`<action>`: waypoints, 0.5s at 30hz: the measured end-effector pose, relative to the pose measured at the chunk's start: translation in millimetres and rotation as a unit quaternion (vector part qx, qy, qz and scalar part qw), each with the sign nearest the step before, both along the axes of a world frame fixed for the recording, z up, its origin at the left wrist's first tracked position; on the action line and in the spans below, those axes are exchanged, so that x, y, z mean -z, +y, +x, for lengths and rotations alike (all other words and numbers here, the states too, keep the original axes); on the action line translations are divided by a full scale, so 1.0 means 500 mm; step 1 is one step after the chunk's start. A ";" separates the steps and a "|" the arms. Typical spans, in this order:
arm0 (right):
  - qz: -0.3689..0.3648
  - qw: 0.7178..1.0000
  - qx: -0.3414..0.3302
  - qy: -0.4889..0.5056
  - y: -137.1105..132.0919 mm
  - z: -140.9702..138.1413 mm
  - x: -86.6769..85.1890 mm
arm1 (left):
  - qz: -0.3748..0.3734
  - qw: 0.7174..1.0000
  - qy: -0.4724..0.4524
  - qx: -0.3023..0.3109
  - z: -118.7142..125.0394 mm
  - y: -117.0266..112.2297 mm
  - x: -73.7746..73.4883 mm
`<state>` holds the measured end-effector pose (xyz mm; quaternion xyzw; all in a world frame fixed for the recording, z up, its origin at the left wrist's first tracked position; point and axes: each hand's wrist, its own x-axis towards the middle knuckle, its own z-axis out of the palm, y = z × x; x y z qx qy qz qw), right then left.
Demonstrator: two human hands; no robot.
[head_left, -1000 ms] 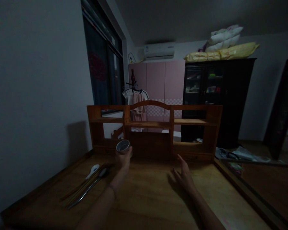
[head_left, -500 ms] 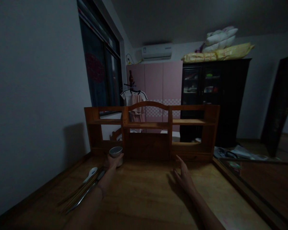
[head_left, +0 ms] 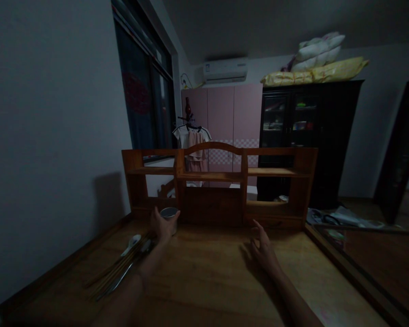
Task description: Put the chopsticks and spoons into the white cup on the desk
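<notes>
Clear tabletop (head_left: 207, 268) right of cup (head_left: 169, 212), shelf (head_left: 211, 176) behind

Dim head view: I see left hand (head_left: 162, 227) at grey cup (head_left: 169, 212), grip unclear; chopsticks (head_left: 118, 265) nearby; right hand (head_left: 265, 249) above desk (head_left: 211, 272).

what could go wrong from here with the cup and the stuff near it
1. The left hand is at the cup, thumb by the rim; a sideways tug might tip it.
2. The left forearm overlaps the metal spoon in view; dipping, it could nudge that or the chopsticks.
3. The shelf stands just beyond the cup, so a forward push might knock them together.
</notes>
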<state>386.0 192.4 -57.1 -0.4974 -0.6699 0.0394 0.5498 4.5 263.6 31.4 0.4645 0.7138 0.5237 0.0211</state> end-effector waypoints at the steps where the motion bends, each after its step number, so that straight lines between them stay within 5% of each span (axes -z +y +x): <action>1: -0.006 1.000 0.003 0.002 0.003 0.002 -0.001 | 0.095 0.995 -0.003 0.040 0.017 -0.019 -0.013; 2: -0.015 1.000 0.009 0.002 0.005 0.003 -0.001 | 0.178 0.978 -0.014 0.106 0.037 -0.044 -0.026; 4: -0.036 0.999 0.027 -0.002 0.007 0.006 -0.004 | 0.223 0.942 -0.067 0.240 0.083 -0.101 -0.044; 6: -0.053 0.998 0.043 -0.011 0.006 0.008 -0.005 | 0.162 0.908 -0.123 0.365 0.128 -0.159 -0.048; 8: -0.065 0.997 0.045 -0.021 0.002 0.008 -0.005 | 0.114 0.888 -0.158 0.416 0.159 -0.198 -0.035; 12: -0.108 0.991 0.068 -0.039 -0.005 0.004 0.002 | 0.082 0.895 -0.205 0.389 0.146 -0.181 0.021; 15: -0.117 0.989 0.082 -0.038 -0.004 0.001 0.008 | 0.089 0.924 -0.290 0.233 0.091 -0.123 0.060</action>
